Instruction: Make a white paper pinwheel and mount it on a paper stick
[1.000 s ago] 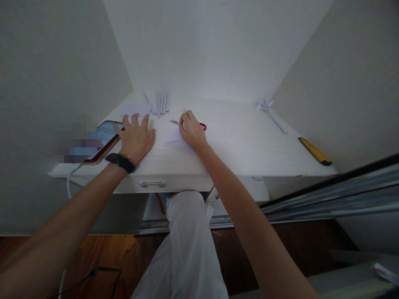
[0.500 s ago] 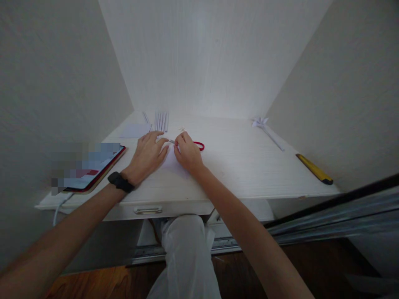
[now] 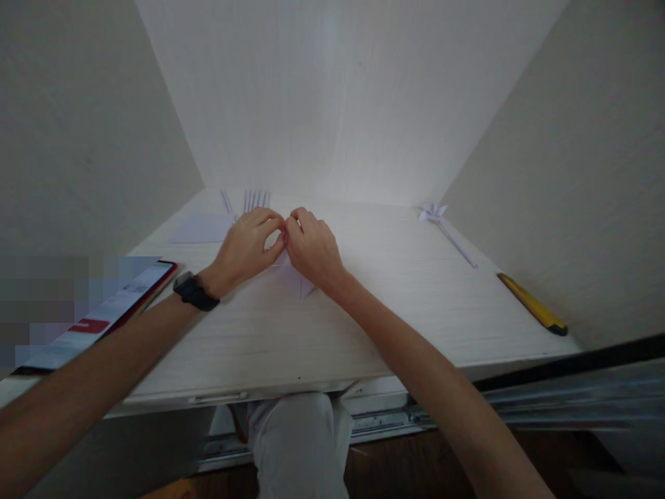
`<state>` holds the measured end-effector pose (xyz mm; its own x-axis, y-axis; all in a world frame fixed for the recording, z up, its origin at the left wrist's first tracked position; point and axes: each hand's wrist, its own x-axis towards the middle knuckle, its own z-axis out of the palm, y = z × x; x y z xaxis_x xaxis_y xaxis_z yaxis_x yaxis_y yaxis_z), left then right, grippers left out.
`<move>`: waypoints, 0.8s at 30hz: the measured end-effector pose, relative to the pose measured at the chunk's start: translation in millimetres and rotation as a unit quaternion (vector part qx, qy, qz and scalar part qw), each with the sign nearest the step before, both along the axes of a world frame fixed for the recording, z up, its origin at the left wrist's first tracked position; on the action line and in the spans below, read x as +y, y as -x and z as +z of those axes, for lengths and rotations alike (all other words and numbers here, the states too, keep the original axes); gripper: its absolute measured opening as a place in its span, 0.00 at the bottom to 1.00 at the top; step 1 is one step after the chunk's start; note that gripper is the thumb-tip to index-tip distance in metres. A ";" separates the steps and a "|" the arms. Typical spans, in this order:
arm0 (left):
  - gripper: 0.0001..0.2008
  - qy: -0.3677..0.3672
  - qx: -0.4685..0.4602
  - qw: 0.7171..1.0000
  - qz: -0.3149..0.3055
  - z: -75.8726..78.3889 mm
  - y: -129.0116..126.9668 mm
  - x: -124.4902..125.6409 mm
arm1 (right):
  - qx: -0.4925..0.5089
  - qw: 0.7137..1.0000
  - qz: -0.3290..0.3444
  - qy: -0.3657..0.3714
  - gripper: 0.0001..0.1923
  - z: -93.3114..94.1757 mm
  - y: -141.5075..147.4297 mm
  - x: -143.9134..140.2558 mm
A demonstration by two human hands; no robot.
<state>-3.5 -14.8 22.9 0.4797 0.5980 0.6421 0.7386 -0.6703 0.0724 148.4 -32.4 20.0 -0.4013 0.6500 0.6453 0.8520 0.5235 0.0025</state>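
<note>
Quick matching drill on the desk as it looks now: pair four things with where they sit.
Things:
1. yellow utility knife
2. phone
3. folded paper piece
4. paper flower on a stem

Places:
A. under both hands, mid-desk
B. left edge of the desk
C. back right, near the wall corner
D. front right, along the right wall

Pairs: 1-D, 2-B, 3-A, 4-C. The left hand and right hand meet fingertip to fingertip over the paper.
</note>
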 end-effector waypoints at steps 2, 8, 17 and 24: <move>0.11 0.003 -0.011 1.000 -0.005 -1.6 -2.5 1.8 | 0.002 1.000 -0.006 -0.002 0.09 0.0 -1.6 1.7; 0.09 0.049 -0.110 0.993 -0.021 -7.7 -2.7 -1.9 | 0.031 0.999 -0.014 -0.024 0.07 -3.2 -0.9 2.3; 0.10 0.187 -0.295 0.934 -0.080 -12.4 -2.2 -6.8 | 0.026 0.999 0.004 -0.019 0.06 0.1 0.3 -0.5; 0.11 0.229 -0.361 0.901 -0.081 -7.0 -7.9 -16.3 | 0.011 1.000 0.009 -0.011 0.09 3.0 -0.7 -5.2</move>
<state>4.3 -31.1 15.8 0.1418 0.8390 0.5253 0.2839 -0.5428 0.7904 149.1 -37.6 23.0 -0.3989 0.6284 0.6678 0.8424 0.5389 -0.0038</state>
